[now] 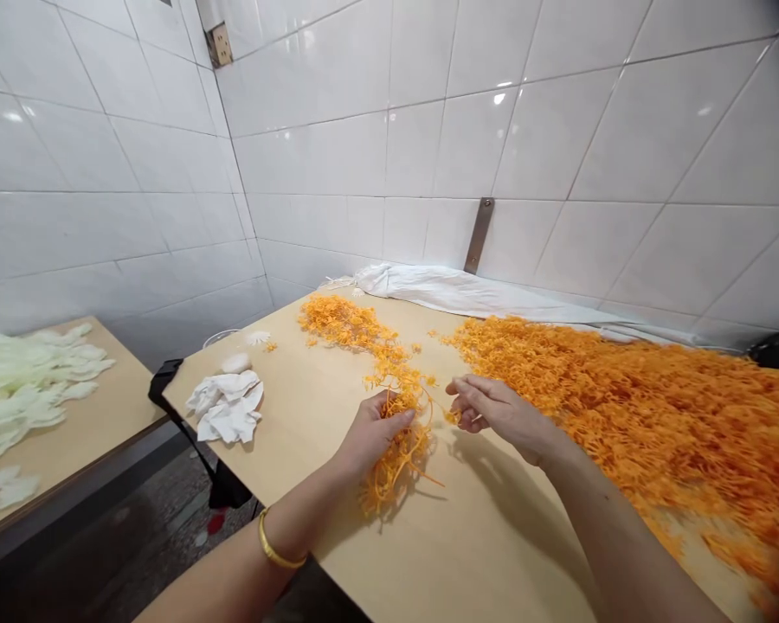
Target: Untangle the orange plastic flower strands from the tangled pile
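Note:
My left hand [376, 431] is closed around a bunch of orange plastic-looking flower pieces [395, 472] with thin stems, held just over the table. To its right, my right hand [486, 407] has its fingers pinched together at a small orange piece [453, 417] beside the bunch. A loose trail of the same orange pieces [347, 322] runs from the bunch toward the back of the table. The large heap of orange pieces [623, 389] lies to the right, behind my right forearm.
On the table [286, 450], crumpled white tissue [227, 405] and a white round object [235, 362] lie at left. White cloth [428, 290] lines the tiled wall. Pale green petal-like pieces [26, 381] cover part of another table at far left. A black strap [182, 420] hangs at the corner.

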Available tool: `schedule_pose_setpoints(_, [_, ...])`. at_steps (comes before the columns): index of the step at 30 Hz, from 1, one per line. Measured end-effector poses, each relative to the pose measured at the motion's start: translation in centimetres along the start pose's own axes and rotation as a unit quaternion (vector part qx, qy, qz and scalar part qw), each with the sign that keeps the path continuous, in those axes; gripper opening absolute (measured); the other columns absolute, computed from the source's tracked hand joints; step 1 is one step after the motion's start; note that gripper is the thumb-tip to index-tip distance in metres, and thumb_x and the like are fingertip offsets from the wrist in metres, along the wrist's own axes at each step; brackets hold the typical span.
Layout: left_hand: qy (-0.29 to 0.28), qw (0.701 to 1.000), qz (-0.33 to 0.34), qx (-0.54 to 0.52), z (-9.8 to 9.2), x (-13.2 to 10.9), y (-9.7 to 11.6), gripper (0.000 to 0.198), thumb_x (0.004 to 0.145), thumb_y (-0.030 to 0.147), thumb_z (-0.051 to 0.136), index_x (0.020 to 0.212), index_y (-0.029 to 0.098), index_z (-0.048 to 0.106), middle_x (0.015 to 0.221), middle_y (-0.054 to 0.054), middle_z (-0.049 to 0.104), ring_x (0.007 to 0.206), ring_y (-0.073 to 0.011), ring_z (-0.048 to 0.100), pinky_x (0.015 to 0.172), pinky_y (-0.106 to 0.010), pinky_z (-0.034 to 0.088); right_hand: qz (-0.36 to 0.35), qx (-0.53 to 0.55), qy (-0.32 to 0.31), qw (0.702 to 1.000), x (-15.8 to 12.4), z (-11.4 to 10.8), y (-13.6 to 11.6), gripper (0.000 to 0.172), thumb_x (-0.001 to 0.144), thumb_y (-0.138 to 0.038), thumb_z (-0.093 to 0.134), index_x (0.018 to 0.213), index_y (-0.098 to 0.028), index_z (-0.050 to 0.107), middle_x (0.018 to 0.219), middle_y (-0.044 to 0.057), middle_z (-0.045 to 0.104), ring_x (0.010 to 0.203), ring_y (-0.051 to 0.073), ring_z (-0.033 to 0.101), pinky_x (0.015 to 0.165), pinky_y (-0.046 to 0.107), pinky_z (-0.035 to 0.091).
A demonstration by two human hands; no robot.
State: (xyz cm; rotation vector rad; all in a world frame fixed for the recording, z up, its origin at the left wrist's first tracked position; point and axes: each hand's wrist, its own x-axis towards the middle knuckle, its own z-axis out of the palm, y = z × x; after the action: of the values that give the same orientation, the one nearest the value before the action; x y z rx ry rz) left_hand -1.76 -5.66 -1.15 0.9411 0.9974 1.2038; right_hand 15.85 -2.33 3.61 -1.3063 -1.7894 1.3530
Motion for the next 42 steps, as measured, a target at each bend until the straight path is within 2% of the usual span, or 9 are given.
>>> schedule_pose_setpoints(6, [0.01,0.997,0.043,0.058,0.4,0.5,0.3,0.029,0.064,0.037,0.063,0.082,0.016,0.053,0.067,-0.001,0.057,0.056,-0.0109,0.053,0.055,-0.023,0.042,-0.029,-0.112,-0.03,0.993,0.3,0.6,0.8,0.021,0.072,-0.037,0.051,0.067,-0.017,0.05,0.058,-0.003,0.046,0.054,0.01,0.045,0.051,0.022,0.036])
schedule_pose_setpoints(12, [0.17,0.961,0.113,0.185,-0.4,0.8,0.7,0.051,0.063,0.044,0.062,0.104,0.019,0.047,0.109,-0.009,0.05,0.099,-0.0193,0.048,0.08,-0.027,0.038,-0.057,-0.204,0.072,0.975,0.9,-0.8,1.2,0.019,0.074,-0.024,0.039,0.061,-0.018,0.051,0.053,-0.001,0.046,0.052,0.011,0.043,0.05,0.023,0.033])
schedule_pose_setpoints(17, [0.177,0.943,0.127,0.252,-1.0,1.6,0.0,0.048,0.069,0.044,0.055,0.107,0.017,0.042,0.11,-0.012,0.047,0.107,-0.0212,0.042,0.085,-0.033,0.036,-0.047,-0.221,0.137,0.965,1.3,-1.2,2.0,0.012,0.071,-0.02,0.04,0.063,-0.018,0.048,0.064,0.001,0.052,0.059,0.012,0.048,0.051,0.022,0.033])
schedule_pose_setpoints(24, [0.291,0.799,0.319,0.418,-1.5,1.3,0.9,0.038,0.073,0.037,0.051,0.102,0.016,0.041,0.108,-0.011,0.045,0.107,-0.0223,0.038,0.087,-0.037,0.033,-0.037,-0.228,0.14,0.963,2.2,-0.7,3.7,0.013,0.074,-0.026,0.041,0.07,-0.018,0.05,0.07,0.003,0.056,0.062,0.013,0.049,0.05,0.022,0.031])
schedule_pose_setpoints(28, [0.24,0.77,0.306,0.505,-1.6,1.3,2.4,0.02,0.077,0.038,0.044,0.073,0.018,0.048,0.074,-0.003,0.053,0.074,-0.0165,0.049,0.068,-0.029,0.036,-0.036,-0.238,0.135,0.961,2.5,-0.9,3.8,0.013,0.074,-0.026,0.041,0.071,-0.018,0.051,0.07,0.003,0.057,0.063,0.014,0.05,0.052,0.022,0.032])
schedule_pose_setpoints(31, [0.223,0.765,0.205,0.569,-2.5,1.3,3.4,0.039,0.077,0.043,0.04,0.048,0.018,0.034,0.046,0.002,0.038,0.047,-0.0108,0.035,0.049,-0.024,0.026,-0.041,-0.245,0.13,0.96,2.5,-1.0,3.7,0.014,0.074,-0.026,0.042,0.07,-0.018,0.053,0.07,0.003,0.058,0.063,0.014,0.05,0.053,0.023,0.032])
schedule_pose_setpoints(34, [0.248,0.721,0.171,0.624,-3.2,0.3,4.5,0.046,0.073,0.048,0.044,0.043,0.018,0.026,0.04,0.003,0.027,0.043,-0.01,0.027,0.047,-0.024,0.018,-0.044,-0.249,0.126,0.959,2.5,-0.9,3.5,0.014,0.074,-0.026,0.044,0.069,-0.018,0.054,0.07,0.003,0.059,0.065,0.015,0.051,0.054,0.023,0.033])
schedule_pose_setpoints(38, [0.25,0.678,0.282,0.631,-2.1,-1.2,6.3,0.039,0.076,0.044,0.044,0.048,0.018,0.038,0.045,0.002,0.039,0.049,-0.0111,0.035,0.053,-0.025,0.028,-0.04,-0.243,0.125,0.961,2.4,-0.7,3.3,0.013,0.073,-0.025,0.044,0.068,-0.018,0.054,0.069,0.004,0.058,0.064,0.015,0.052,0.054,0.023,0.033])
schedule_pose_setpoints(42, [0.103,0.643,0.368,0.663,-0.3,0.5,6.8,0.024,0.08,0.026,0.041,0.064,0.017,0.057,0.071,-0.004,0.058,0.078,-0.0162,0.046,0.076,-0.03,0.033,-0.041,-0.229,0.109,0.967,2.0,-0.3,2.7,0.015,0.075,-0.025,0.041,0.069,-0.018,0.053,0.068,0.003,0.057,0.06,0.013,0.052,0.05,0.022,0.033])
